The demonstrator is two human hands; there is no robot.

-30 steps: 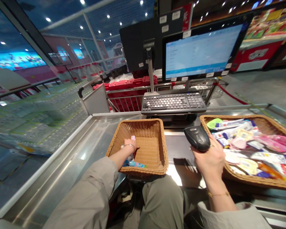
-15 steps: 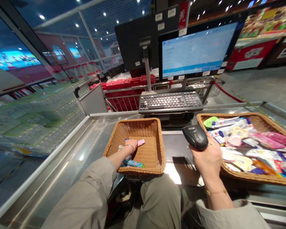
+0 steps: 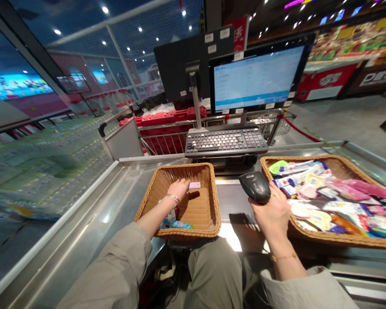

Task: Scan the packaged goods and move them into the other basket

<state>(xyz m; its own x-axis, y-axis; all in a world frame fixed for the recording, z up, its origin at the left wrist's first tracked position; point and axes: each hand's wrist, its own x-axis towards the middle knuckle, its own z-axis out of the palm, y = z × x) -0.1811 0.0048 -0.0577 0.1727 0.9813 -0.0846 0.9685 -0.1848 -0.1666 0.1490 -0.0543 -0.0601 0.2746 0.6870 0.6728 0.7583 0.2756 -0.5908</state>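
Observation:
My left hand [image 3: 178,190] is inside the left wicker basket [image 3: 216,201], its fingers closed on a small pink packet [image 3: 194,185] that casts a shadow on the basket floor. Below my wrist, a blue tube-like package [image 3: 182,225] lies along the near wall of that basket, and other small items there are partly covered by my arm. My right hand [image 3: 272,210] is wrapped round a black barcode scanner [image 3: 256,186], held over the counter between the two baskets. The scanner's handle is hidden in my grip.
A second wicker basket [image 3: 312,237], on the right, is full of packaged goods. Behind the baskets are a keyboard [image 3: 227,140], a lit monitor [image 3: 257,79] and a dark screen back [image 3: 176,68]. The metal counter [image 3: 106,206] has a raised left edge.
My left hand has lifted slightly with the pink packet, clear of the basket floor. The whole view has shifted a little; my right hand keeps its hold on the scanner.

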